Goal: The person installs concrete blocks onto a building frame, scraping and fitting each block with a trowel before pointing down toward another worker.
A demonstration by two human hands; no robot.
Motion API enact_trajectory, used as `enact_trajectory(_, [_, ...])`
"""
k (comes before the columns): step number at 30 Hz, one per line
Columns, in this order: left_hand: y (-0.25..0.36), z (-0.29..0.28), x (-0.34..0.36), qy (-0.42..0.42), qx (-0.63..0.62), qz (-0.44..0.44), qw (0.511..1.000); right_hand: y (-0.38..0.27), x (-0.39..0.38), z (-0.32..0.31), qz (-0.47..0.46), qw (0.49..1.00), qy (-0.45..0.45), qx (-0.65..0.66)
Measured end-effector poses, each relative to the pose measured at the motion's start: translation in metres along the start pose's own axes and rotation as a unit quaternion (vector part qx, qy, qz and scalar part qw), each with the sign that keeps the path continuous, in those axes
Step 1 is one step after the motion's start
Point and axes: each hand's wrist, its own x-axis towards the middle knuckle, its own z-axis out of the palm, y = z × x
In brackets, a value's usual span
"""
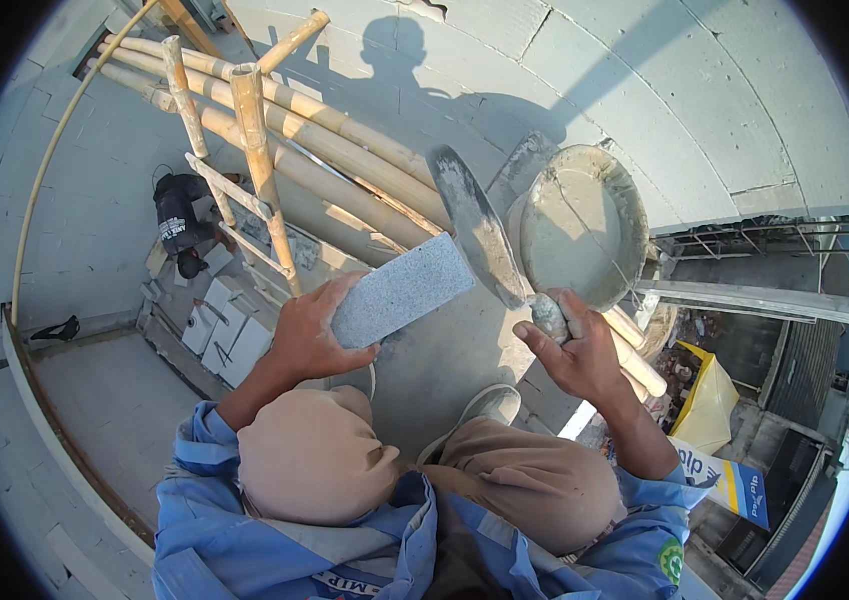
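Observation:
My left hand (306, 328) grips one end of a small rectangular grey block (406, 290) with a speckled face, held out above my knees. In my right hand (587, 352) is the handle of a trowel (474, 222). Its long blade, smeared with grey mortar, points up and away to the left, its edge turned toward me. Blade and block are close together but seem apart. Just beyond the right hand stands a round bucket (634, 215) of wet grey mortar with a thin wire handle lying across it.
Bamboo poles (344, 128) lie along the block wall (634, 90), beside a bamboo ladder (256, 150). Far below on the left, another person (182, 215) crouches near white blocks (229, 325). At right, a drop shows a yellow sheet (709, 400) and roofs.

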Motion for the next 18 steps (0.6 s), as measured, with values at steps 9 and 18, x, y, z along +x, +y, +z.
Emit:
enact_trajectory(9, [-0.038, -0.018, -0.008, 0.098, -0.003, -0.108, 0.989, 0.013, 0.041, 0.019, 0.034, 0.993, 0.022, 0.107])
enact_trajectory(18, [-0.106, -0.066, 0.049, 0.137, 0.094, -0.111, 0.980, 0.016, 0.107, 0.075, 0.022, 0.999, -0.031, 0.010])
